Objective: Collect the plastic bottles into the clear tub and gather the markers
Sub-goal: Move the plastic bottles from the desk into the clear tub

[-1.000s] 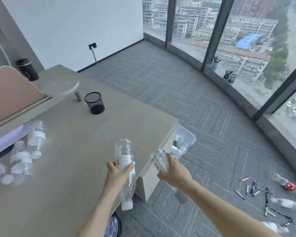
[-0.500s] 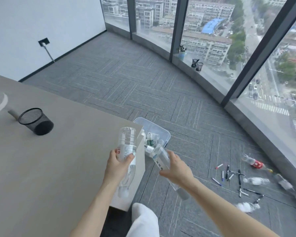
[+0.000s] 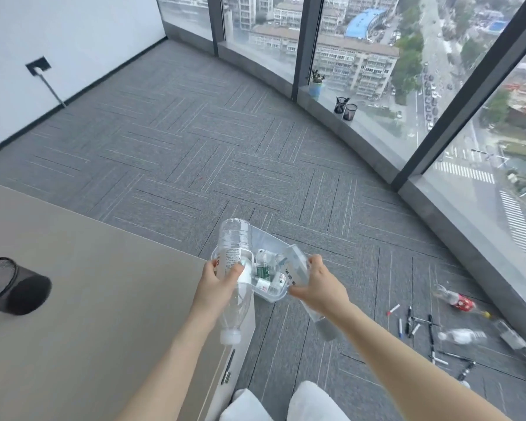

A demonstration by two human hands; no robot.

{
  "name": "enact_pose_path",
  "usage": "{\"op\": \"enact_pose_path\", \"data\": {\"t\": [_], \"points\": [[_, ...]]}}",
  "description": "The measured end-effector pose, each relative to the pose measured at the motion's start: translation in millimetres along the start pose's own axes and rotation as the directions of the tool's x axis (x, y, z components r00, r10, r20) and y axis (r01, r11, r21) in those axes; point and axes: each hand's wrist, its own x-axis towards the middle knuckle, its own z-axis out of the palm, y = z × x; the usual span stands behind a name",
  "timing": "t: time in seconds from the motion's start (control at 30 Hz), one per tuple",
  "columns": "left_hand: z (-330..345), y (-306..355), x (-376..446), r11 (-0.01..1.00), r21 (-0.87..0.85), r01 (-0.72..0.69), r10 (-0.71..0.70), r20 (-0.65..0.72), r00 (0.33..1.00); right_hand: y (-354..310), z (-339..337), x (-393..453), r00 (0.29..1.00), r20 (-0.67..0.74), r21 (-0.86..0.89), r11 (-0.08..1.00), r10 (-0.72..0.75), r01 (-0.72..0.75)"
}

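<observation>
Black mesh is the first thing at my left: a mesh cup [image 3: 11, 285] lying tipped on the tabletop [image 3: 104, 314], apart from everything else. Moving right, my left hand [image 3: 217, 279] is wrapped around a clear bottle [image 3: 234, 262], base up and white cap pointing down, held at the tabletop corner just over the near end of the clear tub [image 3: 272, 294]. The tub sits on the carpet right beside that corner, and I can see several small bottles already lying inside it. My right hand [image 3: 319, 284] grips a second bottle [image 3: 298, 267], also inverted, at the tub's right rim, its neck hanging below the wrist.

I judge the bottle half of the job as partly done: some are in, 2 are about to go in. Further right, the markers [image 3: 416, 326] lie scattered on the carpet, not yet gathered, and among them I count at least 3 loose bottles, including a red-labelled bottle [image 3: 457, 299] near the window; they are blurred, so the count is rough. On the far sill stand 2 more dark cups [image 3: 346, 107]
</observation>
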Motion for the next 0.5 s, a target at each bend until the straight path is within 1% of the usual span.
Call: {"op": "enact_pose_path", "data": {"t": [0.1,0.23,0.33,0.5], "points": [[0,10,23,0.998,-0.025,0.049,-0.048,0.025,0.999,-9,-7,30,0.999,0.039,-0.044,0.999,-0.004,0.006],[6,23,52,0.989,-0.1,0.112,-0.113,-0.003,0.994,-15,-11,77,0.995,0.087,-0.1,0.993,-0.05,0.059],[13,35,74,0.968,-0.124,0.218,-0.22,-0.007,0.975,-18,-17,111,0.988,0.13,-0.139,0.985,-0.083,0.101],[25,59,110,0.942,-0.142,0.303,-0.313,-0.052,0.948,-27,-29,171,0.967,0.213,-0.21,0.96,-0.138,0.183]]}}
